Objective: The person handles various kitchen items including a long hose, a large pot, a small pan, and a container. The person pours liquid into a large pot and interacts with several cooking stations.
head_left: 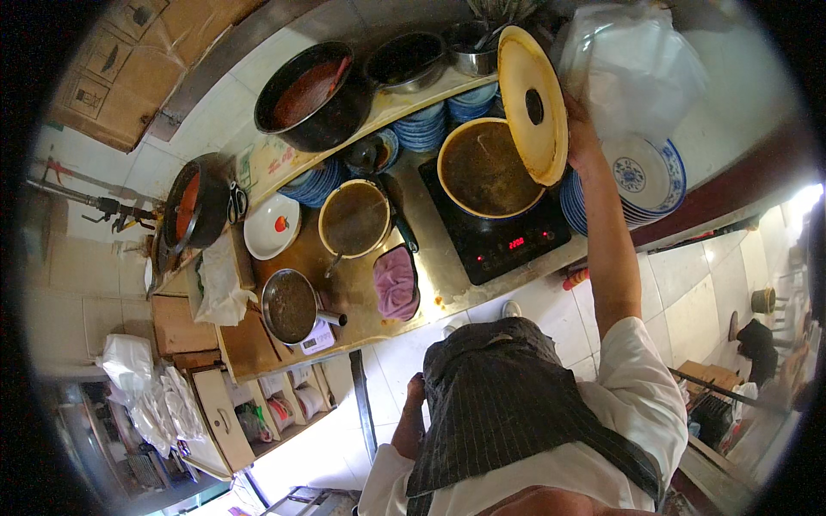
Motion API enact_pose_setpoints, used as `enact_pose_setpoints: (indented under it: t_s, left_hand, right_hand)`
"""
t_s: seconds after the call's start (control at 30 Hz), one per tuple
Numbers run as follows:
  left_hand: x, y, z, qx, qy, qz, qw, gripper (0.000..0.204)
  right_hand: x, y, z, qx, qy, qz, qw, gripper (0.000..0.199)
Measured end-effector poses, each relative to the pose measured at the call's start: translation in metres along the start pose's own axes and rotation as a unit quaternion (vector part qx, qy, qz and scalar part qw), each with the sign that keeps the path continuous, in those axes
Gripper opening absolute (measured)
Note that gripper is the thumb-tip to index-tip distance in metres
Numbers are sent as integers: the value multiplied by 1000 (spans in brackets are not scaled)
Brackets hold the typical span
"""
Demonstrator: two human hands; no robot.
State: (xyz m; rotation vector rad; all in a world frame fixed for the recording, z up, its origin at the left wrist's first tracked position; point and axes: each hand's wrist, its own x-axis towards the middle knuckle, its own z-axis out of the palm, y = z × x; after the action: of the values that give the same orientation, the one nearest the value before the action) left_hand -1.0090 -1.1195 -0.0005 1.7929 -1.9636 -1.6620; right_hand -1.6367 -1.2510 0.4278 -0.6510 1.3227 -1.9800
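My right arm stretches forward, and my right hand point(582, 142) grips the edge of a cream pot lid point(518, 73) with a dark knob. The lid is tilted up at the right side of a cream-rimmed pot point(490, 168), which stands uncovered on a black induction cooker point(516, 256) with lit red digits. Brown liquid fills much of the pot. My left hand point(416, 390) hangs low beside my dark striped apron point(486, 378), away from the counter; its fingers are too small and shaded to make out.
Left of the cooker are a second pot point(354, 215), a purple cloth point(396, 282), a white plate point(273, 227) and a saucepan point(290, 305) by a scale point(318, 337). A shelf behind bears a black pot of red sauce point(310, 95). Patterned bowls point(641, 176) are stacked at right.
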Motion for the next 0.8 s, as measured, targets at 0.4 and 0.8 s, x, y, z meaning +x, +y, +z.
enact_pose_setpoints:
  t_s: [0.4, 0.8]
  left_hand:
    - [1, -7, 6, -10, 16, -2, 1000, 31]
    - [7, -19, 11, -178, -9, -66, 982, 27]
  right_hand:
    - [-2, 2, 6, -73, -11, -55, 996, 28]
    - [-6, 1, 8, -97, -38, -41, 994, 33]
